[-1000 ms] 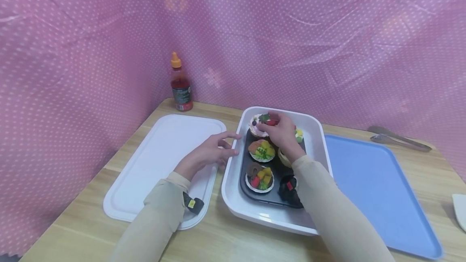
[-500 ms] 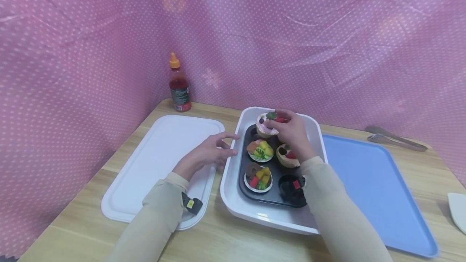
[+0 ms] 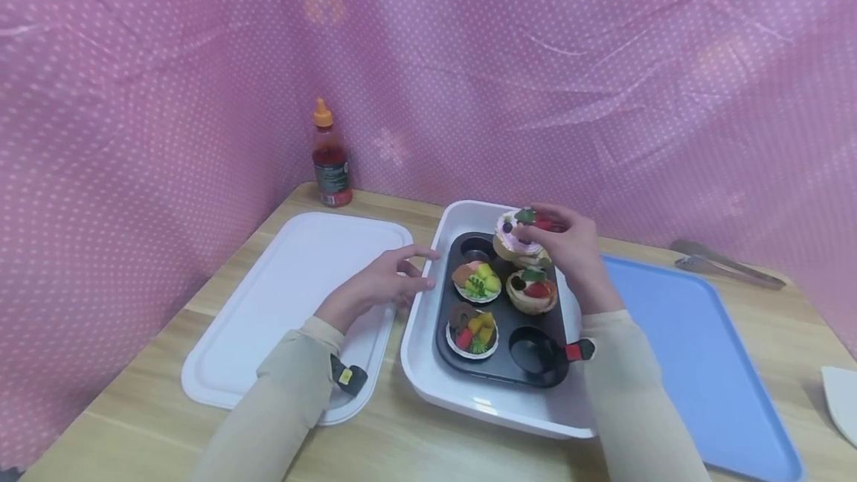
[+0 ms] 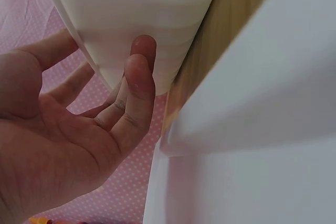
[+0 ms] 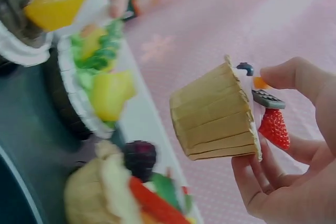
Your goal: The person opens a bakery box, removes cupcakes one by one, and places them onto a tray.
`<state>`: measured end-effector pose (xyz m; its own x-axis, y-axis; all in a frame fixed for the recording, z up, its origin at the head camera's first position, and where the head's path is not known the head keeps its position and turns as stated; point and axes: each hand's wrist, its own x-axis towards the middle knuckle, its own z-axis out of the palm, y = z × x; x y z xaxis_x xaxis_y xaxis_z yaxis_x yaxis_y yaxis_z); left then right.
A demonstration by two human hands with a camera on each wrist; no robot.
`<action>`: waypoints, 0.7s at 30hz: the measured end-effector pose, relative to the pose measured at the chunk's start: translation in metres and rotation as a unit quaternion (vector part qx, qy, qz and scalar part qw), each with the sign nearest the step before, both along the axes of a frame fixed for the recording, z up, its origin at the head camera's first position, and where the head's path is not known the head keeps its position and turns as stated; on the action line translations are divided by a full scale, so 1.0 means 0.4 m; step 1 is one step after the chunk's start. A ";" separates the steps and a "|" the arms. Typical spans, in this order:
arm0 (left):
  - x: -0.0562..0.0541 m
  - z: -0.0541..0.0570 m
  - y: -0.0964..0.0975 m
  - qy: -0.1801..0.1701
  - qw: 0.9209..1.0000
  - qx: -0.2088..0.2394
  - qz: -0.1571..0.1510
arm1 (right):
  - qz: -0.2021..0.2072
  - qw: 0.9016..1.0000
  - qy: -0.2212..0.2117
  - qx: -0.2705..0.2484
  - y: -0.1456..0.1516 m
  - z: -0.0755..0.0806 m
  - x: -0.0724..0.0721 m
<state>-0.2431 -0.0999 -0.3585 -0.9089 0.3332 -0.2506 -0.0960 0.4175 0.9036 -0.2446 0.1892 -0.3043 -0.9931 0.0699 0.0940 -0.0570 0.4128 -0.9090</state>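
With fingertips and thumb my right hand point(image 3: 569, 248) grips a cupcake point(image 5: 210, 116) by its top, over the back of a dark muffin tin point(image 3: 504, 327). This cupcake has a tan pleated case, pale pink cream, a strawberry and a blueberry. Below it in the tin sit a fruit-topped cupcake point(image 3: 477, 283), one with a brown ring point(image 3: 473, 332) and one with red fruit point(image 3: 530, 292); another is mostly hidden behind. The back-left and front-right cups hold nothing. Relaxed fingers of my left hand point(image 3: 382, 277) touch the left side of the white tub point(image 3: 416, 363) around the tin.
A white tray point(image 3: 281, 296) lies left, under my left forearm. To the right are a blue tray point(image 3: 689, 363), metal tongs point(image 3: 726, 265) and a white object point(image 3: 840, 396) at the edge. A sauce bottle point(image 3: 331, 166) stands back left, before a pink dotted curtain point(image 3: 469, 58).
My right hand has lifted the cupcake out of the back-left cup and carried it rightward, over the back-right part of the tin. My left hand stays at the tub's side.
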 end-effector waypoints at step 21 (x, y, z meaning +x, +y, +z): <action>-0.005 -0.002 -0.002 -0.003 1.000 -0.014 0.002 | -0.051 0.998 0.012 -0.020 0.059 0.033 0.036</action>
<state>-0.2451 -0.1006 -0.3592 -0.9089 0.3225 -0.2644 -0.1023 0.4422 0.8911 -0.2301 0.2127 -0.2911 -0.9782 0.1740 0.1131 -0.0390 0.3811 -0.9237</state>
